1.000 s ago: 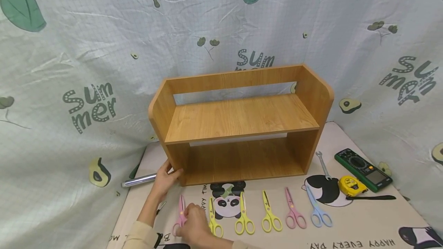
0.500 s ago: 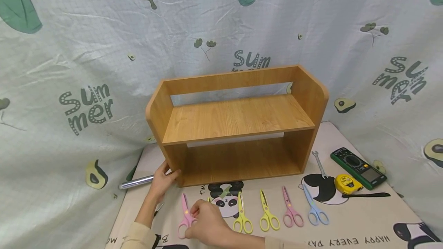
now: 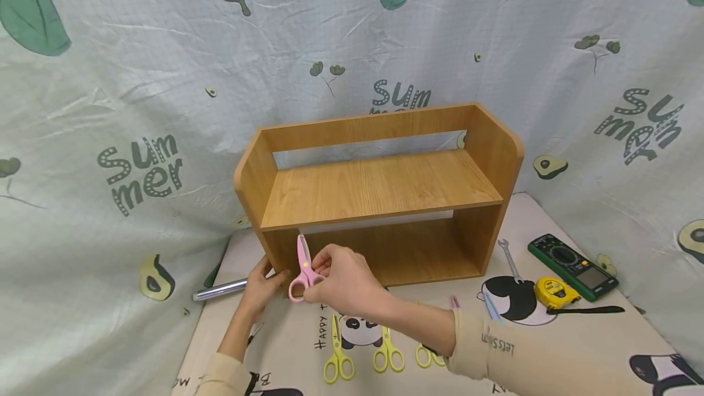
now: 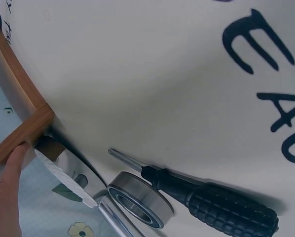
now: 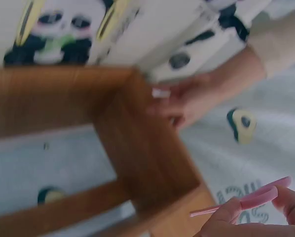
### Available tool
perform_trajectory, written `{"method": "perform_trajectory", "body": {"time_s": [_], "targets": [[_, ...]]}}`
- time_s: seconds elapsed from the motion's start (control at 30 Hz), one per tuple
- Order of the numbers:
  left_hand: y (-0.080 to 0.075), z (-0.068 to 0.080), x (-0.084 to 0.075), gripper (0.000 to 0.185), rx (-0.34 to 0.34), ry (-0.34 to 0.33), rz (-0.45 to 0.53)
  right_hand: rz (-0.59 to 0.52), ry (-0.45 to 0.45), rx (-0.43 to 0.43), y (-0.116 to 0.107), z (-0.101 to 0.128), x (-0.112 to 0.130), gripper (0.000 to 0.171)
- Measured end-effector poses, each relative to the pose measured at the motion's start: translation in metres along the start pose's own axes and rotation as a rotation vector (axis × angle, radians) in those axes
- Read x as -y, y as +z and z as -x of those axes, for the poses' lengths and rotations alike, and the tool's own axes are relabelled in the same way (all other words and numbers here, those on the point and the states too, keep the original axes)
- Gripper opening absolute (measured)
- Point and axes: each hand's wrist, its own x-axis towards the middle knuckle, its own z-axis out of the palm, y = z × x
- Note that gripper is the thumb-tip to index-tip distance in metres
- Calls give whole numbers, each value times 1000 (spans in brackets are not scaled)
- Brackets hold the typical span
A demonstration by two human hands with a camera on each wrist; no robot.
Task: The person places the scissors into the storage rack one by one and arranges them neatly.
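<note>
My right hand (image 3: 335, 280) pinches a pair of pink scissors (image 3: 303, 267) by the handles, blades pointing up, in front of the lower left opening of the wooden shelf (image 3: 379, 188). In the right wrist view the pink scissors (image 5: 251, 200) show between my fingertips (image 5: 231, 215), with the shelf corner (image 5: 142, 148) blurred behind. My left hand (image 3: 263, 286) rests against the shelf's bottom left corner; the left wrist view shows its finger (image 4: 9, 173) on the wood edge (image 4: 19, 133).
Several yellow scissors (image 3: 387, 353) lie on the panda mat (image 3: 577, 335), others partly hidden by my right arm. A wrench (image 3: 508, 258), yellow tape measure (image 3: 552, 292) and green multimeter (image 3: 572, 264) lie right. A screwdriver (image 4: 211, 197), bearing ring (image 4: 140, 197) and silver roll (image 3: 220, 289) lie left.
My right hand has lifted the pink scissors off the mat and carried them up and back toward the shelf's lower opening. The left hand stays at the shelf corner.
</note>
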Motion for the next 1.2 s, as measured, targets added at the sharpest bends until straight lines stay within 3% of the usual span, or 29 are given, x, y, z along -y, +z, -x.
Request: {"method": "perform_trajectory", "body": {"time_s": [0.33, 0.57, 0.83, 1.0, 1.2], "targets": [[-4, 0, 2, 76, 17, -24, -11, 21, 5, -31, -27, -61, 39, 31], [-6, 2, 1, 70, 11, -5, -4, 148, 12, -63, -22, -106, 51, 37], [-5, 3, 1, 68, 9, 7, 9, 219, 70, -56, -5, -139, 49, 27], [-2, 4, 2, 70, 2, 1, -5, 303, 90, -39, 1, -152, 43, 32], [-1, 3, 3, 69, -13, 2, -6, 288, 91, -33, 8, -163, 32, 31]]}}
